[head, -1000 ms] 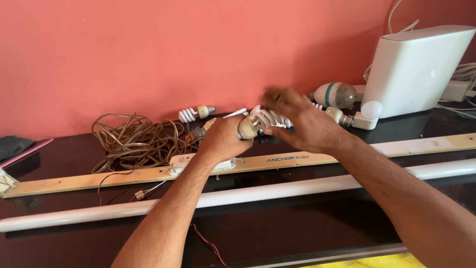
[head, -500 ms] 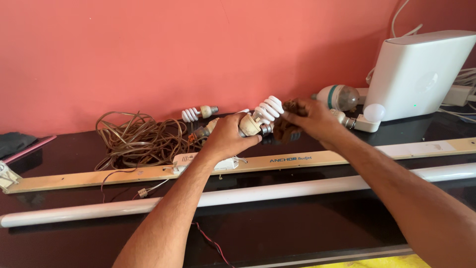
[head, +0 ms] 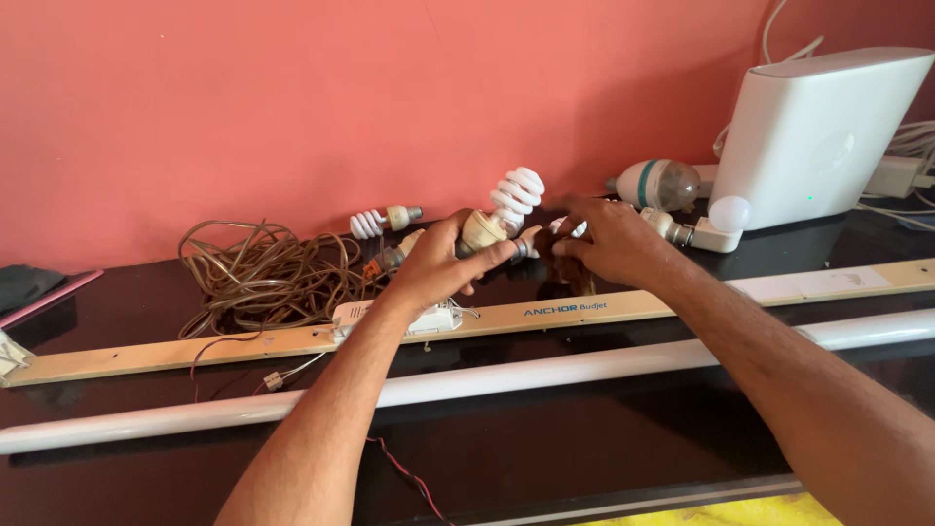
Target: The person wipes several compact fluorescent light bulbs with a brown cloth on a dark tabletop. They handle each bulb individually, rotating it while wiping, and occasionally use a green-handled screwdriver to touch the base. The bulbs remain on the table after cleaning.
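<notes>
My left hand (head: 440,265) grips the cream base of a white spiral lamp (head: 509,203), its coil pointing up and to the right. My right hand (head: 606,240) is closed at the lamp's metal cap end, fingers pinching something small that I cannot make out. Both hands hover just above a long cream tube-light fitting (head: 623,308) lying across the black table (head: 545,448). A long white tube lamp (head: 545,375) lies in front of the fitting.
A tangle of brown wire (head: 268,268) lies at left, with a second spiral lamp (head: 382,220) behind it. A round bulb (head: 662,183), a small plug-in bulb (head: 716,222) and a white box device (head: 813,136) stand at right against the red wall.
The left hand has turned the spiral lamp so its coil points upward. The right hand has slid off the coil toward the cap end.
</notes>
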